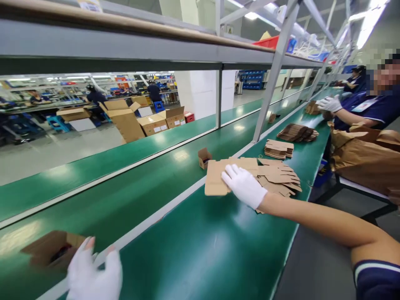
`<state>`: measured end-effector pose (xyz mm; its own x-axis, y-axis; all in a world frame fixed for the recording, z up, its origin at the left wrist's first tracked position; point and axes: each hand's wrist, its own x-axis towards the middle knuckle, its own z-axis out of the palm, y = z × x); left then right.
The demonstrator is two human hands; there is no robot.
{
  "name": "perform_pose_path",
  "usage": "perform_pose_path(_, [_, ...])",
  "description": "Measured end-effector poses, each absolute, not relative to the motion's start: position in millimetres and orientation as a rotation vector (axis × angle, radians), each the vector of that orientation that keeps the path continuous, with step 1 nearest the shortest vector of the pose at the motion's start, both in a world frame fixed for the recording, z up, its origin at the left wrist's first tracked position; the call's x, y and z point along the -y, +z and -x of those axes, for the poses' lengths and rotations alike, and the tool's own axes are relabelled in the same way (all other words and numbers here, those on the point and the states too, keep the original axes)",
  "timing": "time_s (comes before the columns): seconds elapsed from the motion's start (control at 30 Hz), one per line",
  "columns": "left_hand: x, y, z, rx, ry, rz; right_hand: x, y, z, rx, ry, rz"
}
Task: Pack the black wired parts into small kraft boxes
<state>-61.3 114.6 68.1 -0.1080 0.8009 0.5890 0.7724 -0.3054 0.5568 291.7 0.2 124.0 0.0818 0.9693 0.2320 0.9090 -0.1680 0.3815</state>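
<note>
Head view: the right hand (243, 185) is stretched far forward and lies flat, fingers open, on the top cardboard blank (215, 180) of a fanned pile (279, 177). The left hand (93, 273), open and empty, hovers just beside an open box (51, 248) on the belt (131, 196).

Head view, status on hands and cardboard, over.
Right hand flat on top blank of the stack, open. Left hand open, by open box on belt. Small box beyond stack, apart from hand.
</note>
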Motion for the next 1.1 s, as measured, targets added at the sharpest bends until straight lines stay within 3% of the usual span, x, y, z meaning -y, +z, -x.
perform_pose_path(0.1, [-92.4,61.6,56.5,-1.762,1.39,-2.189,31.7,93.8,-261.5,-2.324,0.562,-1.859])
perform_pose_path(0.27, [-55.6,32.3,64.2,-1.593,1.173,-2.203,48.0,72.8,-248.7,-2.072,-0.263,-1.944])
perform_pose_path(0.43, [-20.4,17.4,60.3,-1.419,1.021,-2.2,13.1,75.1,-242.7,-1.723,-0.305,-2.269])
perform_pose_path(0.73, [3.9,13.7,75.7,-1.429,0.903,-2.189,-25.2,47.7,-230.0,-1.673,-0.573,-2.242])
perform_pose_path(0.93, [4.3,24.3,65.0,-1.271,0.868,-1.951,-25.0,79.7,-221.8,-1.675,-0.424,-2.374])
perform_pose_path(1.1, [15.2,50.9,35.4,-0.784,0.735,-1.492,-23.8,113.7,-161.5,-2.081,-0.419,-2.517])
